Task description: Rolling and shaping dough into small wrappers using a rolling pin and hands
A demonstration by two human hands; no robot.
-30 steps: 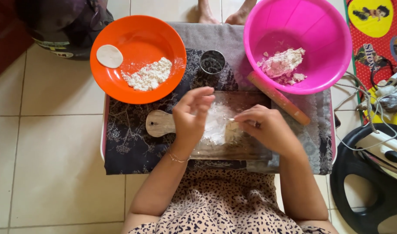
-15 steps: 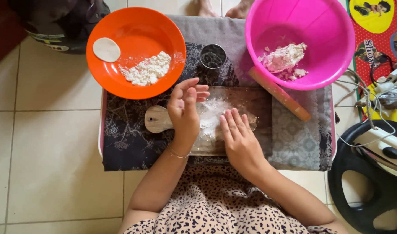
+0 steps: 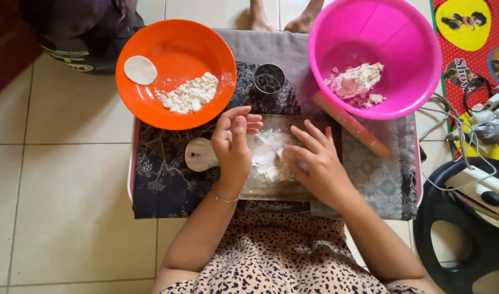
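A floured wooden board (image 3: pixel 201 154) with a round handle lies on a cloth-covered low table (image 3: pixel 162 179). My left hand (image 3: pixel 233 142) hovers flat over the board's left part, fingers together and empty. My right hand (image 3: pixel 315 158) presses on a small lump of dough (image 3: pixel 285 157) in the flour at the board's middle. A wooden rolling pin (image 3: pixel 352 125) lies slanted just right of the board. A small metal cup (image 3: pixel 269 79) stands behind the board.
An orange bowl (image 3: pixel 178 43) with flour and a flat dough disc (image 3: pixel 140 69) sits back left. A pink basin (image 3: pixel 391 32) with dough scraps sits back right. Another person's bare feet (image 3: pixel 282 19) are beyond the table. Cables and a black weight plate (image 3: pixel 451 228) lie at right.
My right hand drew back over the board, then moved forward again onto the dough lump. My left hand stayed over the board's left side, shifting slightly.
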